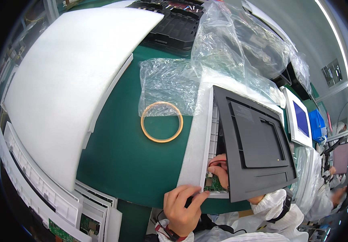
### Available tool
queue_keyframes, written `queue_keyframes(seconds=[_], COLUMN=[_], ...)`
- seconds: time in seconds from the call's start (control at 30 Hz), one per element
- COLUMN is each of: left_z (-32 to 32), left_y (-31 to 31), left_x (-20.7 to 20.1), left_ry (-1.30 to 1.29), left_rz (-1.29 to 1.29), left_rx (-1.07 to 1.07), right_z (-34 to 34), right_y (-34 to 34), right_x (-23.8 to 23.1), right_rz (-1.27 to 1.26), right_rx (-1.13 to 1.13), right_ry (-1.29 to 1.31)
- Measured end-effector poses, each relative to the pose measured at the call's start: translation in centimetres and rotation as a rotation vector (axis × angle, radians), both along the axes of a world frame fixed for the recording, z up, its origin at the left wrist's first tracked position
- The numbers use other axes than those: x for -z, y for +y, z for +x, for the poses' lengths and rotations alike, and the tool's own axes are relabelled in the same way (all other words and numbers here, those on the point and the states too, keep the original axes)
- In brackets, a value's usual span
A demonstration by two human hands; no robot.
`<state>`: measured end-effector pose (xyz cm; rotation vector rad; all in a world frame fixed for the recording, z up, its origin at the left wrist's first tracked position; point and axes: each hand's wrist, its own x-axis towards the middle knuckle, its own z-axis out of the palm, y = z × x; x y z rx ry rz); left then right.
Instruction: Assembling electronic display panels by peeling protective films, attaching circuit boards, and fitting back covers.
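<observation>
A white plastic frame (207, 155) lies on a foam sheet, with a dark grey back panel (258, 133) tilted over it. In the gap at the panel's left edge shows part of a green circuit board (214, 183). My right hand (219, 171) reaches in under the panel, fingers pinched on a thin red wire (216, 162) just above the board. The panel hides the rest of that hand. At the frame's near left corner, my left hand (183, 207) has its fingers bent, thumb and forefinger closed on the edge.
A roll of amber tape (162, 140) lies on the green mat (121, 157) beside clear plastic film (168, 80). White foam (73, 72) covers the left side, near stacked white frames (41, 185). Behind are a black tray (174, 30) and a white-framed screen (300, 117). Other people sit at right.
</observation>
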<state>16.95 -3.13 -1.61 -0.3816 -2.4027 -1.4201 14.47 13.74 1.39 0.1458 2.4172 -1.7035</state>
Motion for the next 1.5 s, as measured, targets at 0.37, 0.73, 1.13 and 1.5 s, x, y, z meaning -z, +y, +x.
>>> queue_keyframes(seconds=[0.37,0.73,1.13,1.5], left_z=[-0.4,-0.4,-0.7,-0.8], left_y=[-0.5,-0.9,-0.8,-0.9], left_x=[-1.0,-1.1,-1.6,-1.8], left_ry=[-0.005,-0.023,-0.049,-0.069], left_rz=[0.025,-0.010,-0.041,-0.038], left_rx=[0.030,0.069,0.060,0.073], right_z=[-1.9,-2.0,-1.8,-1.2], right_y=[-2.4,-2.3,-2.4,-1.5], right_x=[-3.4,-3.4,-3.1,-1.5], right_rz=[0.448,0.490,0.358,0.291], right_rx=[0.168,0.136,0.171,0.022], right_ry=[-0.159,-0.312,-0.293,-0.115])
